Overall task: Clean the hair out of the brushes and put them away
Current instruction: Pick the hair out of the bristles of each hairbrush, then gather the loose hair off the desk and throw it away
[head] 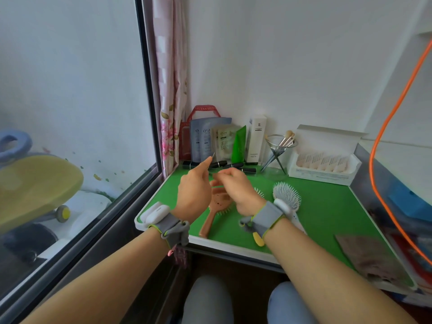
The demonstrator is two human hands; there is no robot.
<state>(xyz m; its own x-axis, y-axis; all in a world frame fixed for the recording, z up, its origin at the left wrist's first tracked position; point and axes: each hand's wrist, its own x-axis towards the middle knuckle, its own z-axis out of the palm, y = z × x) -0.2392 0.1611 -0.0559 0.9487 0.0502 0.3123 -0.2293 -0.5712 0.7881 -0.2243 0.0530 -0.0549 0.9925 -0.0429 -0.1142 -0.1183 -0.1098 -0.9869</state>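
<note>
A brown hairbrush (216, 208) lies bristles-up on the green tabletop (327, 216), its handle pointing toward me. Above its head, my left hand (194, 190) is closed on a thin metal tool (213, 155) whose tip pokes out past the fingers. My right hand (236, 187) hovers over the same brush with its fingertips pinched together; whether any hair is between them is too blurred to tell. A white hairbrush (286, 195) lies just right of my right wrist. A third brush with a yellow handle (258, 238) is mostly hidden under that wrist.
Sachets, a green tube and a white box (256, 139) stand along the back wall, with dark tubes (233, 165) lying in front of them. A glass holder with makeup brushes (279, 146) and an open white box (325, 157) sit back right. An orange cable (383, 127) hangs at right.
</note>
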